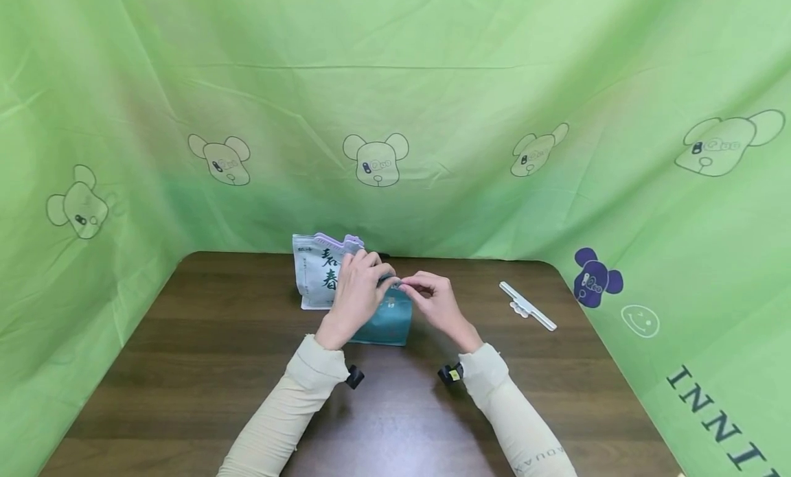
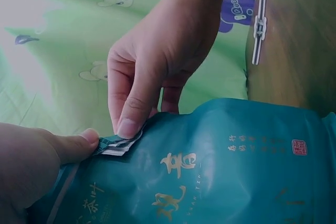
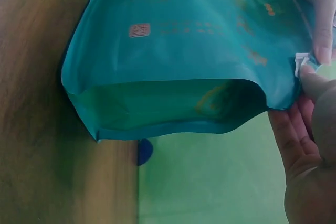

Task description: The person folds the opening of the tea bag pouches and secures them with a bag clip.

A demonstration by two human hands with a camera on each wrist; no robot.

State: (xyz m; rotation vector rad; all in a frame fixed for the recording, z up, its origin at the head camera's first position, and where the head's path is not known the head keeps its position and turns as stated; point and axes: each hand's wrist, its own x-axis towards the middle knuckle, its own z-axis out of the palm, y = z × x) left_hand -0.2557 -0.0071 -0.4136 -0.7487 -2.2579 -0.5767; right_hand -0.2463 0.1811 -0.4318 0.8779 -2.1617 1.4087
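Observation:
A teal tea pouch [image 1: 394,320] with gold characters stands on the table between both hands. My left hand [image 1: 358,288] grips its top edge from the left, thumb near the rim. With thumb and fingers, my right hand [image 1: 437,302] pinches the upper right corner. In the left wrist view, a small folded bit of the pouch edge [image 2: 116,149] with a pale inner side shows between the two thumbs. Behind the left hand stands a pale tea pouch [image 1: 314,279] with dark green characters, and a purple sealing clip [image 1: 336,242] sits along its top.
To the right on the brown wooden table [image 1: 216,326] lies a white sealing clip [image 1: 528,307]. Green cloth [image 1: 432,86] printed with bear heads hangs behind the table and along both sides.

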